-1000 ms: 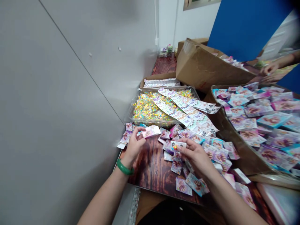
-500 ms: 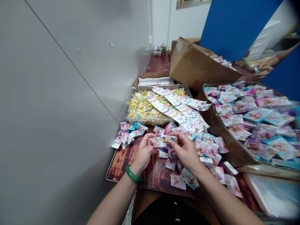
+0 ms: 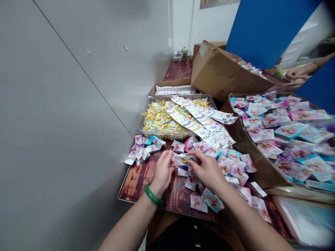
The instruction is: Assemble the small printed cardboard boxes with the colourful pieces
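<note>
Over the table, my left hand (image 3: 162,171) is closed on the left end of a small printed carton (image 3: 173,161) with a picture of a hand on it. My right hand (image 3: 208,170) pinches a small packet of coloured beads (image 3: 185,161) together with a white sticker strip (image 3: 190,158) at the carton's right end. How far the packet and strip are inside the carton, I cannot tell. A green bangle (image 3: 153,196) is round my left wrist. Several similar cartons (image 3: 199,203) lie loose beneath and beside my right hand.
Behind my hands stands a clear tray (image 3: 167,134) of bead packets, with long sticker sheets (image 3: 195,120) across it. A large cardboard box (image 3: 251,153) full of cartons is on the right, plastic bags (image 3: 300,219) below it. A grey wall (image 3: 78,139) borders the left. Another person's hands (image 3: 298,75) show at far right.
My left hand has turned and its fingers have shifted on the carton. My right fingers have moved slightly, and less of the bead packet shows. The view has shifted a little.
</note>
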`<state>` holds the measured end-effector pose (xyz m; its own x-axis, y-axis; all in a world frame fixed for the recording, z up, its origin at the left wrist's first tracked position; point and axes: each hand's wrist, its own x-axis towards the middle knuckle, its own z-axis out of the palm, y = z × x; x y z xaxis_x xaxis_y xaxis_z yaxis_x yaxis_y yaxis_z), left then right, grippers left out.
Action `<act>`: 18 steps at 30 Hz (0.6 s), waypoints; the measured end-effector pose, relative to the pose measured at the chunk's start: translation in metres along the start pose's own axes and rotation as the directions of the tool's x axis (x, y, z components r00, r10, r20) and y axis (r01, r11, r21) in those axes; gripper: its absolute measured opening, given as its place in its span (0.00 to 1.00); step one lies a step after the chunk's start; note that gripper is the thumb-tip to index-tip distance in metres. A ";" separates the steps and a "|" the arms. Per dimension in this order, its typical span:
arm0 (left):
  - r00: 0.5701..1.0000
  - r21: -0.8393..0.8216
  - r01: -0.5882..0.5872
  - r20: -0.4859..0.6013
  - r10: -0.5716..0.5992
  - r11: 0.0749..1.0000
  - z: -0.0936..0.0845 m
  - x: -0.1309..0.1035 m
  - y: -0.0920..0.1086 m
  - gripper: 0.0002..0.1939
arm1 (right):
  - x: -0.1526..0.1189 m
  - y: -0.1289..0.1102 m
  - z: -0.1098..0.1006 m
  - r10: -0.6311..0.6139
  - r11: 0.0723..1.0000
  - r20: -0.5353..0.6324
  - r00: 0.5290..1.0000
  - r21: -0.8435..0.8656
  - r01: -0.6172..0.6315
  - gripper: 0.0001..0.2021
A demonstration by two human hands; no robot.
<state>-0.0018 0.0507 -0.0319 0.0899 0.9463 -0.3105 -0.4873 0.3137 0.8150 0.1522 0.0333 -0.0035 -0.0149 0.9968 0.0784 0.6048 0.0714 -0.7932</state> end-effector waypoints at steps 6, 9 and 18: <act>0.998 -0.006 0.032 0.046 -0.032 0.999 0.001 -0.001 0.000 0.10 | 0.002 0.005 0.012 0.021 0.973 -0.028 0.999 0.230 -0.014 0.09; 0.996 -0.015 0.056 0.066 -0.055 0.998 -0.002 0.001 0.000 0.08 | 0.002 0.005 0.017 -0.078 0.974 -0.021 0.997 0.214 0.081 0.07; 1.000 -0.065 -0.014 -0.001 0.014 0.998 0.003 -0.001 -0.010 0.09 | 0.008 0.010 0.026 0.104 0.876 0.080 0.991 0.465 -0.130 0.06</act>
<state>0.0056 0.0473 -0.0380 0.0826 0.9505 -0.2996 -0.5440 0.2949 0.7855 0.1374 0.0427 -0.0264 -0.0152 0.9985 -0.0533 0.1611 -0.0502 -0.9857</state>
